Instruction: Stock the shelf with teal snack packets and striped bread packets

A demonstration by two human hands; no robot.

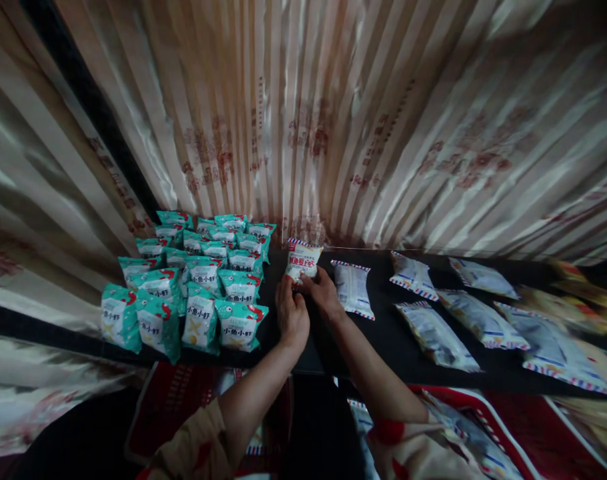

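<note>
Both my hands meet at the middle of a black shelf (313,347), around the lower part of a white snack bag (304,257) with red lettering and a striped top edge. My left hand (292,313) has its fingers curled against the bag's lower left. From the right, my right hand (324,293) grips the lower right of the same bag. The bag leans upright, its printed face toward me; its bottom is hidden by my fingers. Just right of my right hand lies a similar snack bag (352,288), face down.
Several teal snack bags (200,317) stand in rows on the left. Further white bags (436,337) lie flat to the right, with yellowish packs (583,300) beyond. A pleated printed curtain (303,120) hangs behind. Red boxes (168,407) sit below the front edge.
</note>
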